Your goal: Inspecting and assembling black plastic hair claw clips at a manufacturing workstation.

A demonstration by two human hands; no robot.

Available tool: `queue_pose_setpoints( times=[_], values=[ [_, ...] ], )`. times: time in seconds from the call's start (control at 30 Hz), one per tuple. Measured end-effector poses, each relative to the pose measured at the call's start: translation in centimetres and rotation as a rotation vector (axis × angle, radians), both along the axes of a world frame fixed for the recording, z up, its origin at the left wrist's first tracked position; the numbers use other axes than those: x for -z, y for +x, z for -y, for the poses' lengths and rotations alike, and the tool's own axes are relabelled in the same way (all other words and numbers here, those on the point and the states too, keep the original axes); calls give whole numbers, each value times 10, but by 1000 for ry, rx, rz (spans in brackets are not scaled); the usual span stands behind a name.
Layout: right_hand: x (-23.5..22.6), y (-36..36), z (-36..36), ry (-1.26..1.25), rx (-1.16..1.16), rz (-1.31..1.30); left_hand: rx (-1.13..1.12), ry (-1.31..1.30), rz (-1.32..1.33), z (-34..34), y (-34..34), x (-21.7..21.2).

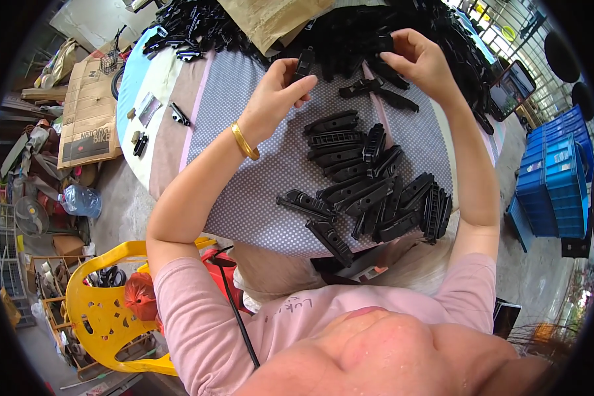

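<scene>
Cloth (244, 191), dotted, on table. Near edge: pile of black parts (366, 197), overlapping, at mixed angles. Beyond it: a few loose parts (397, 99), lying crosswise. Left hand (278, 92), bracelet (245, 141) at wrist: thumb and fingers gripping one part (304, 63), raised above cloth. Right hand (421, 63): fingers bent beside the heap (350, 33); whether gripping, cannot tell. Far side: that heap, large, black; paper bag (270, 20), brown, against it.

place: makeshift workshop | black parts (400, 226) piled on cloth-covered table (244, 198) | blue crates (552, 188) | cardboard (89, 109)
</scene>
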State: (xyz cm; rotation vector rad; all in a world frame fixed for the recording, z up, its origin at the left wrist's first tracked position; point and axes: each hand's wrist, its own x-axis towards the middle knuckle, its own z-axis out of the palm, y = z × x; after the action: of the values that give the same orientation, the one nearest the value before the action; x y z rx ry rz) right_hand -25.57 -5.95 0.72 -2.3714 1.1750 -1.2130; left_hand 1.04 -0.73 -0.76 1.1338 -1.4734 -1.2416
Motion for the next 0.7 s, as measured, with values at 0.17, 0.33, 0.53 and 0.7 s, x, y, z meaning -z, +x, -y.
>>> queue_pose_setpoints(
  times=[0.17,0.33,0.53,0.7],
  values=[
    [-1,47,-36,491,-435,440,150,204,-341,0,2,7],
    [15,58,-40,458,-335,295,145,215,-260,-4,-3,5],
    [16,62,-45,116,-232,57,193,233,-380,-7,-2,1],
    [16,63,-47,-186,-244,-90,206,-158,170,-11,-3,-1]
  ],
)
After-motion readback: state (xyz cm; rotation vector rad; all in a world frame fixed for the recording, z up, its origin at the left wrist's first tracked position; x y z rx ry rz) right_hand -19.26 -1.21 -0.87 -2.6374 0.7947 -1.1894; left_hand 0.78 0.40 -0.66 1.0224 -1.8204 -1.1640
